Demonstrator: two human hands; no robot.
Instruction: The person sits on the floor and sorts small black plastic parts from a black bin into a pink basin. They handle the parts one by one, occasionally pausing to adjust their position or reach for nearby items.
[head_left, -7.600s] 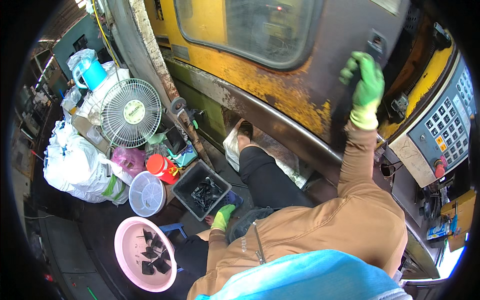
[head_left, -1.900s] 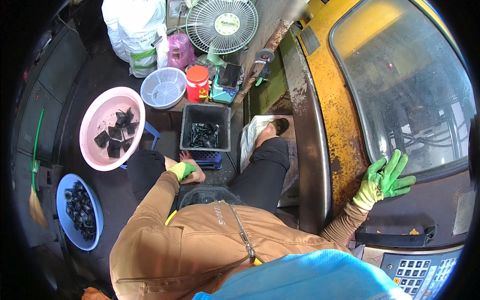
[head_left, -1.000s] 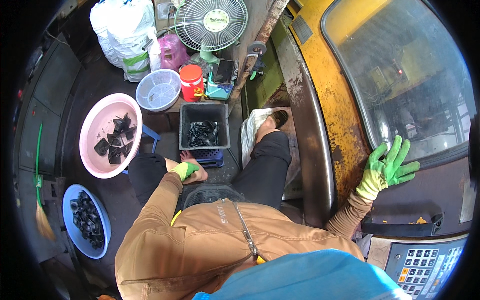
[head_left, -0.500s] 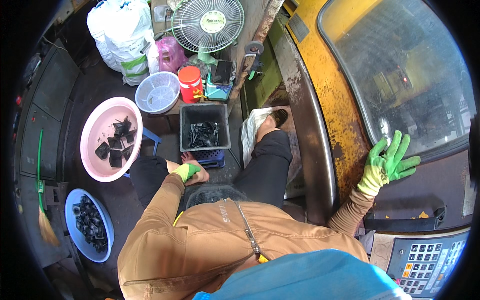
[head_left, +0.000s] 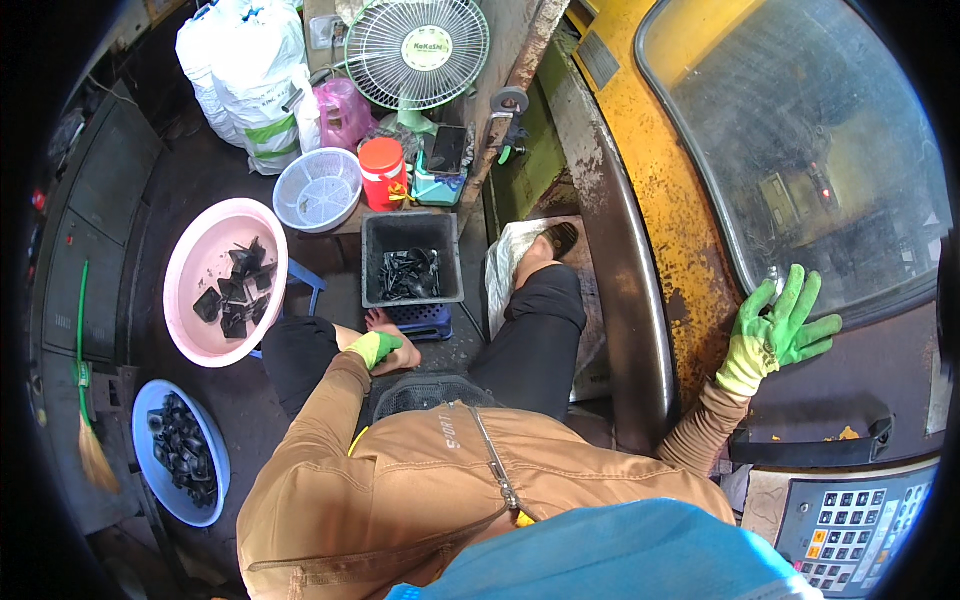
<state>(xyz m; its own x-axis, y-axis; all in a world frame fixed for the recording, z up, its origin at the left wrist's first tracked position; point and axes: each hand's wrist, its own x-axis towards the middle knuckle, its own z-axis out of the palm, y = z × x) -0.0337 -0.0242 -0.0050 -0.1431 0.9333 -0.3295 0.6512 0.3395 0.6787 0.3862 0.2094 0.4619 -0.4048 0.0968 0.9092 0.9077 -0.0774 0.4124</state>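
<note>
My right hand (head_left: 785,325), in a green and yellow work glove, is spread with fingers apart against the machine door's lower window edge, beside a small shiny metal handle (head_left: 773,281). My left hand (head_left: 374,348), gloved alike, lies on my bare ankle by the raised foot (head_left: 402,356); its fingers are curled out of clear sight. Ahead of my knees a black square bin (head_left: 369,265) holds dark plastic pieces (head_left: 411,271) and rests on a blue basket (head_left: 428,322). The door window (head_left: 800,130) shows a dim machine interior with a red light.
At left stand a pink basin (head_left: 180,275) of black cup-like parts and a blue tub (head_left: 222,440) full of black scraps. A fan (head_left: 427,48), red jug (head_left: 383,170), white sacks (head_left: 255,90) and broom (head_left: 94,455) stand around. Lower right is a keypad panel (head_left: 855,530).
Behind the window, the red light and the part near it have shifted down and slightly right. My hands stay in place; the whole view has moved only a little.
</note>
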